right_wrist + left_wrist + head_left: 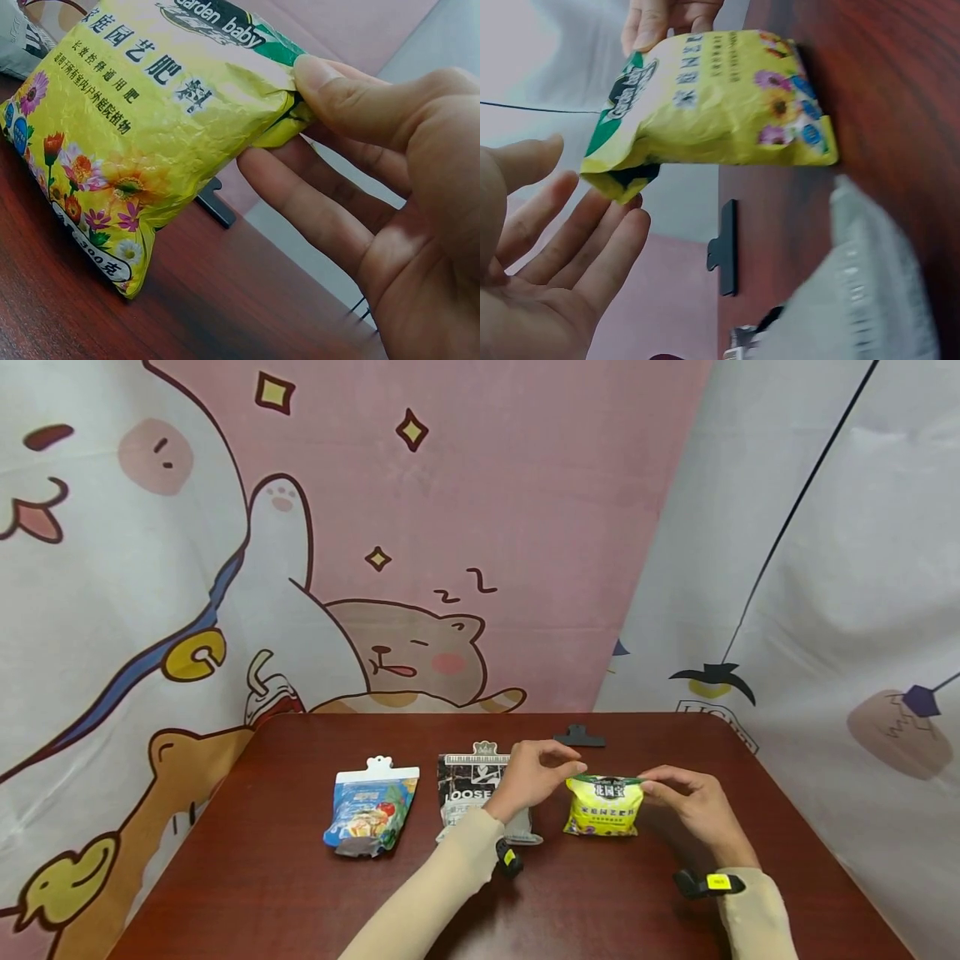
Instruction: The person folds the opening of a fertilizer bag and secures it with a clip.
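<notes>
A yellow fertilizer bag [603, 814] with a green top, its top edge folded over, stands on the table on the right. My right hand [701, 806] pinches the right top corner between thumb and fingers, seen closely on the printed bag [127, 127] in the right wrist view. At the opposite corner is my left hand [528, 772]. In the left wrist view the left thumb [536, 161] is apart from the bag, while the loosely spread fingers are right at its folded corner.
Behind the bag lies a black clip [579, 739]. A black-and-grey bag [468, 785] with a clip on top is partly hidden by the left arm. Further left lies a blue food bag [367, 818] closed with a white clip [378, 770]. A printed curtain [525, 527] hangs behind the table.
</notes>
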Action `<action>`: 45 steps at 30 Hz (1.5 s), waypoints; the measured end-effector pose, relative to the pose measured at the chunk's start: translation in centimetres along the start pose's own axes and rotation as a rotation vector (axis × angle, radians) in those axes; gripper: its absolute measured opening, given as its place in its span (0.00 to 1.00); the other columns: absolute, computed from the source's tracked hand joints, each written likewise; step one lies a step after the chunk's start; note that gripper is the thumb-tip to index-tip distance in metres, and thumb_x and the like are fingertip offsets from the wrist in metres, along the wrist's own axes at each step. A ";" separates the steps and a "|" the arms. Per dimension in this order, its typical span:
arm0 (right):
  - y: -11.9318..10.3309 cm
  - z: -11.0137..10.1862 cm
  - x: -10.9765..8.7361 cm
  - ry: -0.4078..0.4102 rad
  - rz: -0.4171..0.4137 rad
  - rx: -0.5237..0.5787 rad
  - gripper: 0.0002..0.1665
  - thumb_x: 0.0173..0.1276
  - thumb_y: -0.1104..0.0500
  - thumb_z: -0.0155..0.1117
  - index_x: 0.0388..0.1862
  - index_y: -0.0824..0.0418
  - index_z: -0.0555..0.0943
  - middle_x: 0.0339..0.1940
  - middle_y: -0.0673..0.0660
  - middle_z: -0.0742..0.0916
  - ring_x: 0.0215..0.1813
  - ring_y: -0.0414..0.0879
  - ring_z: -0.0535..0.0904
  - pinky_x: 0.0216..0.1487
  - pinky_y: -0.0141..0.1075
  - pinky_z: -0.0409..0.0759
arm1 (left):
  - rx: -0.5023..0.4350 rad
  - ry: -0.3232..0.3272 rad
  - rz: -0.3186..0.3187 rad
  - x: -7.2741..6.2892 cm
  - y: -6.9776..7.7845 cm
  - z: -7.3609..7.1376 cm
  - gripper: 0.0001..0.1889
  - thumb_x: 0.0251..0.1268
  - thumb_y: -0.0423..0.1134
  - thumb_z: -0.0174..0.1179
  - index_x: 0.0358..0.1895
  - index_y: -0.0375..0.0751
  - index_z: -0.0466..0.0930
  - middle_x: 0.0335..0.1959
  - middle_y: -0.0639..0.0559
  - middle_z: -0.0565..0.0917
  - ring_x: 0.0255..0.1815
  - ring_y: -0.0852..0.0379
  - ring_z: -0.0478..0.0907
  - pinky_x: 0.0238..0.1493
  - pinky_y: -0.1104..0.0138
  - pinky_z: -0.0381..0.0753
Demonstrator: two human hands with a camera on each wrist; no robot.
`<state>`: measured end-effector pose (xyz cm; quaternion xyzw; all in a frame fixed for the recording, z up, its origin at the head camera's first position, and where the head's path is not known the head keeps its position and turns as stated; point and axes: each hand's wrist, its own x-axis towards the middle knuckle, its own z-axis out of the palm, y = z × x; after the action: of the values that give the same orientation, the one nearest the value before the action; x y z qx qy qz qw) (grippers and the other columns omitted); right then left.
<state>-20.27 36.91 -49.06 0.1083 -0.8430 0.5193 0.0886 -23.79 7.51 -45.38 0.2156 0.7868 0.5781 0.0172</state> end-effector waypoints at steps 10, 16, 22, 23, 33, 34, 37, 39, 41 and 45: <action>0.0 0.0 0.2 -0.023 0.009 0.066 0.15 0.72 0.56 0.69 0.51 0.65 0.87 0.45 0.51 0.91 0.43 0.43 0.90 0.44 0.40 0.89 | 0.096 0.026 -0.003 2.6 0.9 -1.4 0.14 0.74 0.51 0.62 0.55 0.53 0.87 0.48 0.57 0.90 0.47 0.62 0.85 0.49 0.65 0.84; -0.1 0.2 0.4 -0.030 0.034 0.035 0.16 0.72 0.53 0.70 0.51 0.62 0.87 0.46 0.51 0.90 0.44 0.44 0.89 0.45 0.39 0.89 | 0.166 -0.027 -0.044 4.3 0.5 -1.9 0.17 0.74 0.54 0.60 0.57 0.53 0.86 0.50 0.56 0.89 0.50 0.60 0.85 0.52 0.63 0.84; -0.4 0.3 0.5 -0.033 0.073 0.005 0.16 0.70 0.48 0.70 0.49 0.57 0.88 0.46 0.52 0.90 0.46 0.52 0.89 0.45 0.35 0.88 | 0.235 -0.111 -0.095 5.6 -0.3 -2.6 0.23 0.74 0.59 0.58 0.61 0.50 0.83 0.55 0.55 0.86 0.56 0.57 0.82 0.58 0.58 0.82; -0.4 0.3 0.6 -0.036 0.073 0.002 0.17 0.70 0.48 0.70 0.49 0.57 0.88 0.46 0.52 0.90 0.46 0.53 0.89 0.45 0.35 0.88 | 0.247 -0.123 -0.098 5.9 -0.4 -2.7 0.24 0.74 0.59 0.58 0.62 0.50 0.82 0.56 0.54 0.86 0.58 0.56 0.82 0.60 0.57 0.82; -0.2 -0.3 0.2 -0.033 0.054 -0.016 0.15 0.71 0.49 0.69 0.49 0.57 0.88 0.46 0.53 0.91 0.44 0.47 0.88 0.45 0.40 0.89 | 0.474 -0.319 -0.063 8.9 -1.6 -1.8 0.29 0.75 0.57 0.59 0.74 0.51 0.72 0.73 0.47 0.74 0.74 0.48 0.72 0.70 0.55 0.76; -0.2 -0.3 0.1 -0.034 0.051 -0.012 0.15 0.72 0.50 0.69 0.49 0.57 0.88 0.45 0.52 0.90 0.44 0.46 0.88 0.45 0.40 0.89 | 0.506 -0.336 -0.052 9.3 -1.7 -1.6 0.30 0.74 0.57 0.59 0.74 0.51 0.71 0.74 0.47 0.74 0.75 0.49 0.71 0.71 0.55 0.75; -0.4 -0.4 -0.1 -0.040 0.035 0.016 0.15 0.72 0.53 0.69 0.50 0.61 0.88 0.45 0.53 0.90 0.43 0.45 0.89 0.45 0.41 0.89 | 0.617 -0.378 -0.026 10.2 -1.9 -1.2 0.32 0.74 0.58 0.59 0.76 0.52 0.69 0.76 0.49 0.72 0.77 0.51 0.68 0.73 0.57 0.73; -0.3 -0.4 -0.1 -0.041 0.031 0.031 0.14 0.72 0.54 0.69 0.50 0.63 0.87 0.44 0.52 0.90 0.43 0.42 0.89 0.44 0.42 0.89 | 0.686 -0.401 -0.010 10.8 -2.1 -0.9 0.32 0.74 0.58 0.59 0.77 0.53 0.68 0.77 0.52 0.70 0.78 0.52 0.66 0.74 0.59 0.72; -0.3 -0.4 -0.1 -0.040 0.030 0.038 0.14 0.72 0.55 0.69 0.50 0.63 0.87 0.44 0.52 0.90 0.43 0.41 0.89 0.44 0.42 0.90 | 0.739 -0.427 0.008 11.4 -2.4 -0.7 0.33 0.74 0.58 0.59 0.77 0.53 0.67 0.78 0.52 0.68 0.80 0.52 0.64 0.76 0.59 0.69; -0.2 -0.3 0.0 -0.044 0.035 0.032 0.15 0.72 0.54 0.69 0.50 0.62 0.87 0.45 0.52 0.90 0.44 0.41 0.89 0.45 0.42 0.89 | 0.794 -0.460 0.026 12.2 -2.9 -0.6 0.34 0.74 0.58 0.59 0.79 0.53 0.65 0.80 0.51 0.66 0.82 0.51 0.61 0.78 0.58 0.66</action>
<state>-20.15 37.12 -48.72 0.1064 -0.8381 0.5318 0.0590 -35.94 10.70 -45.09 0.3379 0.9204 0.1694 0.1002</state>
